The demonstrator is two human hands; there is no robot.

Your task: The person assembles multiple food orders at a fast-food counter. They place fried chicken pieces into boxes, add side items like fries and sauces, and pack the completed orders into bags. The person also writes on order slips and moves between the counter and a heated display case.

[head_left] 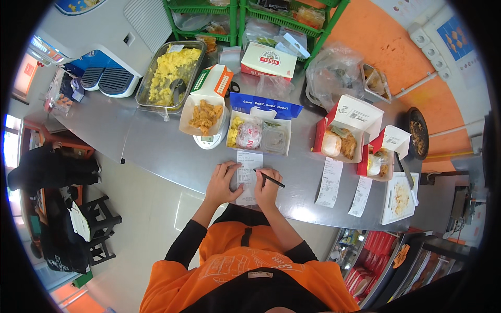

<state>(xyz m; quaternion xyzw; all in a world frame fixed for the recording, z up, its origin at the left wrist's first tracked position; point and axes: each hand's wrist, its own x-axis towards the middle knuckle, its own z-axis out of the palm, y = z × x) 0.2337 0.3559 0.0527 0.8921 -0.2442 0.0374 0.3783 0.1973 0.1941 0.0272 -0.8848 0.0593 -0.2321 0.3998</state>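
A long white receipt [248, 169] lies on the steel counter in front of me. My left hand [223, 184] rests on its left edge with the fingers spread, holding nothing. In my right hand [266, 189] is a black pen [273, 180], its tip at the receipt. Just beyond the paper stands an open blue-lidded meal box [267, 109] holding a wrapped round portion, yellow egg and a clear lidded cup. To its left, a paper box of fried chicken [204, 116] sits on a white kitchen scale [207, 141].
Two red-and-white boxes [360, 112] [395, 138] with food stand to the right, receipts [330, 182] before them. Farther right are a cutting board [394, 203] with a knife [405, 172] and a black pan [417, 130]. A tray of scrambled egg [194, 57] and green racks [240, 23] stand behind.
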